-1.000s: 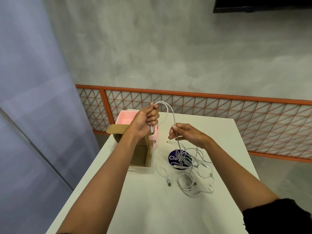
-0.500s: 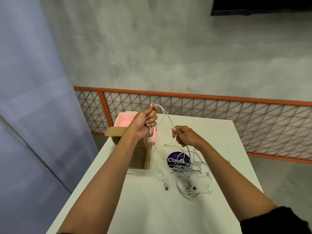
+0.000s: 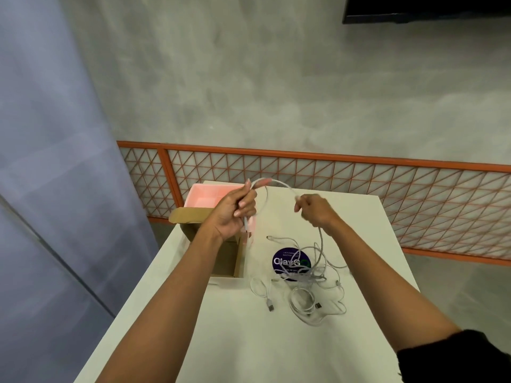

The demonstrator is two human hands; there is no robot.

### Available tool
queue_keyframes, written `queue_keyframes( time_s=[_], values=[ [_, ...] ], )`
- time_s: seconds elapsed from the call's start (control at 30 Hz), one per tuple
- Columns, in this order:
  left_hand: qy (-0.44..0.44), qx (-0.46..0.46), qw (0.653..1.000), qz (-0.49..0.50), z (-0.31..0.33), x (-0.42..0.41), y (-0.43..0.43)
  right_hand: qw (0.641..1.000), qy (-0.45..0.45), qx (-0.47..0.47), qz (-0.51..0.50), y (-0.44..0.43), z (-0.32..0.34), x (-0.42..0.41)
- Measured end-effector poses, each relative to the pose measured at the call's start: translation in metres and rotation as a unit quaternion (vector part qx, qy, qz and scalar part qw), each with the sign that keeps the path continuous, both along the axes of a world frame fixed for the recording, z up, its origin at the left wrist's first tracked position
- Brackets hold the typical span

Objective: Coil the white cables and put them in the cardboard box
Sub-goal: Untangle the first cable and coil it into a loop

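**A:** Head view. Right hand (image 3: 315,211) has gone up and out from the left hand (image 3: 233,214) since half a second ago, so the arc of cable between them is wider. Right hand is motion-blurred.

**B:** Grips?

**A:** Left grip is closed around the white cable (image 3: 279,183). Fingers are curled and the thumb is up top. A short end pokes out below the fist, and a loop curves round on the fist's right side. Right grip is pinching the same cable further along. Fingers are curled, but it's too blurred to see which ones do the pinching.

**B:** Where does the cable go?

**A:** Down from the right hand into the cable pile (image 3: 312,286) on the worktop (image 3: 249,341). The pile is a loose white tangle lying partly over a round dark blue sticker (image 3: 287,261). One USB plug (image 3: 270,306) lies at the pile's near-left edge.

**B:** Box?

**A:** The cardboard box (image 3: 239,258) is open at the worktop's left edge, just left of the pile. One flap is folded out to the left. The left forearm crosses over it and hides part of the inside. Both hands are raised above the worktop, with the left over the box's far end.

**B:** Rest?

**A:** A pink tray (image 3: 207,196) sits just behind the box. I can't tell if they're touching. An orange lattice railing (image 3: 331,178) runs behind the worktop, with a grey wall above it. A black sleeve (image 3: 456,355) is on the right arm.
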State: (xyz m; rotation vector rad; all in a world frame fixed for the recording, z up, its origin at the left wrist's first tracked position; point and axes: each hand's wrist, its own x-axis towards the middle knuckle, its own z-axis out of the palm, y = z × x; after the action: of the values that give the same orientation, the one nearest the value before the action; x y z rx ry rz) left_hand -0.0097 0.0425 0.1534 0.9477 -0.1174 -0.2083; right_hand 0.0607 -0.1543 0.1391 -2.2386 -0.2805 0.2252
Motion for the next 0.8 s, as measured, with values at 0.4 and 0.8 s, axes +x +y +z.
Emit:
queue_keyframes(
  time_s=[0.4, 0.8],
  values=[
    [-0.049, 0.163, 0.984, 0.051, -0.004, 0.018, -0.019, 0.947, 0.153, -0.08, 0.271, 0.024, -0.001, -0.036],
    [-0.117, 0.637, 0.762, 0.027, -0.002, 0.021, -0.022, 0.971, 0.063, -0.064, 0.222, 0.007, 0.036, -0.015]
  ],
)
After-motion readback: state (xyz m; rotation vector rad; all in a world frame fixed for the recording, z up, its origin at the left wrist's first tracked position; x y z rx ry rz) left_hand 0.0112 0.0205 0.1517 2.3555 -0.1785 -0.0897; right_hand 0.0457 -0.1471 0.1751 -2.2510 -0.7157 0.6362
